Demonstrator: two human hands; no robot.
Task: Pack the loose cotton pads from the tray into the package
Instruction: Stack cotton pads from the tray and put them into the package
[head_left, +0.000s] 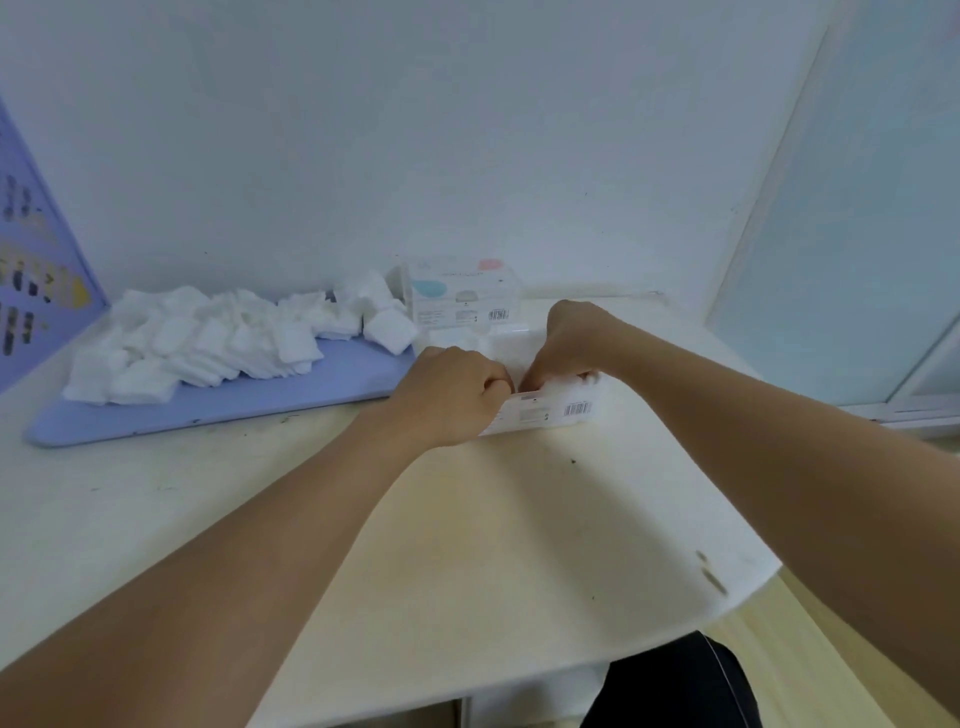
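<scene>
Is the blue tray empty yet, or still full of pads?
Still well filled: a big heap of loose cotton pads covers most of the blue tray.

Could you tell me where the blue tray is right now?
The blue tray lies on the table's left side, heaped with cotton pads, just left of both hands.

Both hands, left (451, 395) and right (570, 340), grip the white plastic package (550, 410) beside the lavender tray (291, 387) of square white cotton pads (208, 340).
</scene>
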